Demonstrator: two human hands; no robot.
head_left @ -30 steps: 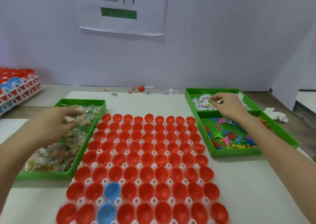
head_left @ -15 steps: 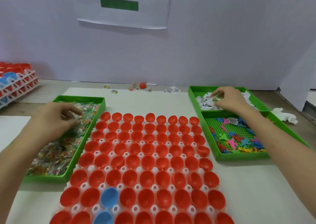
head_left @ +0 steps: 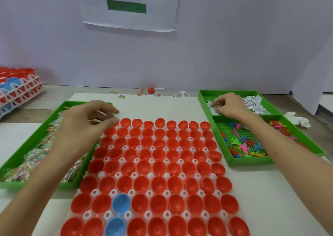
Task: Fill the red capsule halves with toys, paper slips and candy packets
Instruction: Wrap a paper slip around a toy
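- Nearest me, two blue halves (head_left: 121, 203) sit open side up among the red halves (head_left: 158, 181), one behind the other, left of centre.
- The red halves are glossy, hollow cups, all open side up and all bare inside. They stand in close rows on a white tray (head_left: 149, 193) in the middle of the worktop (head_left: 270, 190).
- The candy tray (head_left: 36, 133) is green, touches the white tray's left edge and holds clear candy packets (head_left: 41, 151).
- The toy tray (head_left: 252, 161) on the right holds flat toys (head_left: 245, 145) in mixed colours.
- My left hand (head_left: 84, 125) hovers over the far left corner of the red halves, fingers (head_left: 108, 109) curled with thumb and forefinger apart. I cannot tell if it holds a packet.
- My right hand (head_left: 230, 107) is in the slip tray (head_left: 203, 98), fingers bent down onto the white slips (head_left: 255, 105). I cannot tell if it has one pinched.
- At the back lie a loose red half (head_left: 151, 90) and a few packets, with stacked trays (head_left: 19, 89) far left.
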